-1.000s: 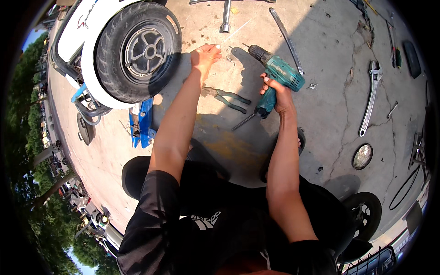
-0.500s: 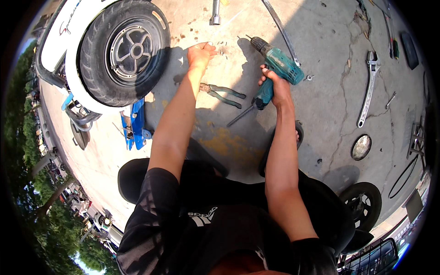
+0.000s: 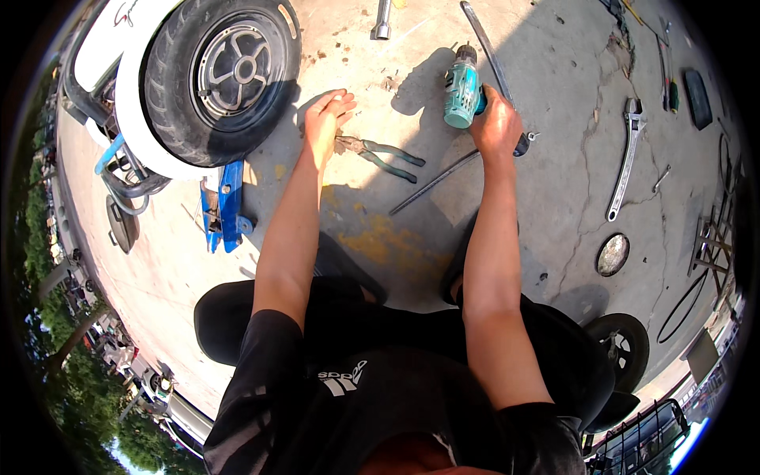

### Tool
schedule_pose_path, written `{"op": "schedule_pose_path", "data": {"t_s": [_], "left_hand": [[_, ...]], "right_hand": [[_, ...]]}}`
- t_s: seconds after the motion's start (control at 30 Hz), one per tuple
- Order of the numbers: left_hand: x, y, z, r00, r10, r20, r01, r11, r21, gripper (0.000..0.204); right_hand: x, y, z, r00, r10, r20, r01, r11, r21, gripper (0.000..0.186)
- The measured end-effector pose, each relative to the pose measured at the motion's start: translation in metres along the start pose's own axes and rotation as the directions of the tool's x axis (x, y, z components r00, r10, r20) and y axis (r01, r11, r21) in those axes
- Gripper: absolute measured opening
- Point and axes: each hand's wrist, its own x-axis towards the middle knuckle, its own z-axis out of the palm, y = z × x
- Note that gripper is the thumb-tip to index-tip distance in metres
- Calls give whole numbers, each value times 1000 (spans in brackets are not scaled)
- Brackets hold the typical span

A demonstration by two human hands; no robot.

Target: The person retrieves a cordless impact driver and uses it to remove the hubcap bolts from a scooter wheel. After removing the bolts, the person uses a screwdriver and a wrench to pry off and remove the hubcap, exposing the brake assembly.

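My right hand (image 3: 499, 123) is wrapped round the grip of a teal cordless drill (image 3: 461, 99), whose black chuck points away from me. Fingers curled, my left hand (image 3: 326, 120) hovers between a wheel and some pliers; anything inside it is hidden. The pliers (image 3: 372, 154) lie on the concrete just right of that hand, their green handles spread. To the far left stands the black-tyred wheel (image 3: 237, 75) under a white fender. Tiny loose pieces (image 3: 389, 82) lie on the ground beyond my left hand. A thin dark rod (image 3: 431, 186) rests on the concrete below the drill.
Farther off lie a socket wrench (image 3: 383, 24) and a long metal bar (image 3: 489, 49). At right are an adjustable wrench (image 3: 629, 162), a round metal dish (image 3: 613, 255) and screwdrivers (image 3: 670, 83). A blue metal bracket (image 3: 228, 207) sits below the wheel. Another small wheel (image 3: 625, 348) is near my right knee.
My left hand has drawn back leftward from the small pieces on the ground. My right hand has turned the drill, so its chuck now points straight away rather than to the left.
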Motion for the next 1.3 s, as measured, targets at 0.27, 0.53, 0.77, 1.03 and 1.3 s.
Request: {"op": "schedule_pose_path", "data": {"t_s": [0.27, 0.53, 0.77, 1.03, 1.3], "left_hand": [[-22, 57, 31, 942, 1, 335, 238, 703, -671, 60], [-69, 124, 70, 782, 206, 589, 112, 882, -457, 47], [-235, 258, 113, 458, 594, 661, -439, 798, -413, 20], [-299, 265, 156, 670, 723, 170, -716, 689, -111, 23], [-301, 275, 129, 674, 637, 374, -655, 750, -98, 24]], "right_hand": [[-20, 22, 35, 992, -105, 66, 115, 980, -162, 66], [-7, 11, 32, 971, -27, 240, 63, 988, -144, 55], [1, -14, 6, 899, 119, 421, -76, 990, -118, 47], [2, -23, 1, 897, 97, 431, -62, 994, -94, 44], [2, -22, 1, 897, 109, 428, -73, 992, -100, 41]]}}
